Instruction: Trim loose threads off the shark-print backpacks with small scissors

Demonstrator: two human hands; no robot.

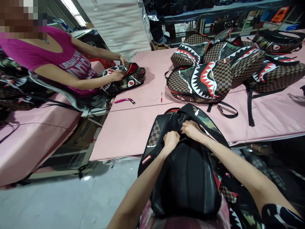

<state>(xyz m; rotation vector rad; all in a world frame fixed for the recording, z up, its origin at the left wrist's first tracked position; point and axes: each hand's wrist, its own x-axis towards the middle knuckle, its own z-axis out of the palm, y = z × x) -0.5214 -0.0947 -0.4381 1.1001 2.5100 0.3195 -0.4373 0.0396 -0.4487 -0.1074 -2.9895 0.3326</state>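
Observation:
A black backpack (183,178) with checkered and camouflage trim leans between my body and the table's near edge, its padded back facing me. Near its top, my left hand (171,140) is closed, its fingers curled into the black material. Just to the right, my right hand (191,129) is also closed at the same spot, fingertips pinched together. Whatever lies between the fingers of either hand is too small or hidden to name. The shoulder straps run down both sides of the bag, the left one bearing a checkered patch and a small red-and-white label.
Several shark-mouth backpacks (200,81) are piled at the table's right. Purple-handled snips (124,100) and a small red-tipped pen-like item (161,97) lie on the pink table (126,130). Across at left, a co-worker in a magenta shirt (69,60) handles a camouflage bag (131,79).

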